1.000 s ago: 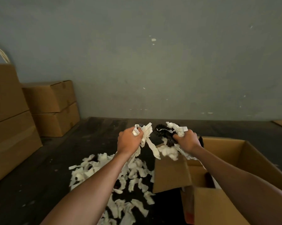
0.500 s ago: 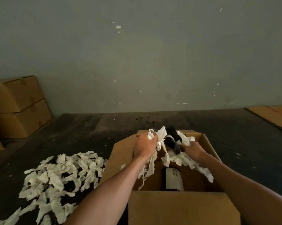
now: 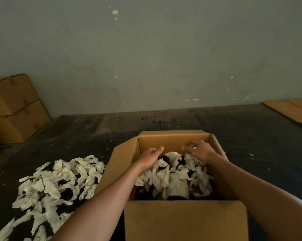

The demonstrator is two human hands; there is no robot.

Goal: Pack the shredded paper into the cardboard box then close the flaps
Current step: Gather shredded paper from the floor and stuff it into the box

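An open brown cardboard box (image 3: 172, 139) stands on the dark floor in front of me, its flaps up. Inside lies white and black shredded paper (image 3: 174, 173), partly covering a dark bottle with a white label (image 3: 179, 188). My left hand (image 3: 149, 158) hovers over the paper in the box, fingers apart, holding nothing. My right hand (image 3: 199, 151) is above the paper near the box's far wall, fingers loosely spread and empty. A big heap of shredded paper (image 3: 54, 183) lies on the floor left of the box.
Two stacked closed cardboard boxes (image 3: 14, 108) stand against the wall at the left. A flat sheet of cardboard (image 3: 294, 112) lies on the floor at the far right. A grey wall rises behind the box.
Both hands carried bundles of shredded paper from the heap over the box, then let go; the paper now lies inside on the bottle and both hands are empty.
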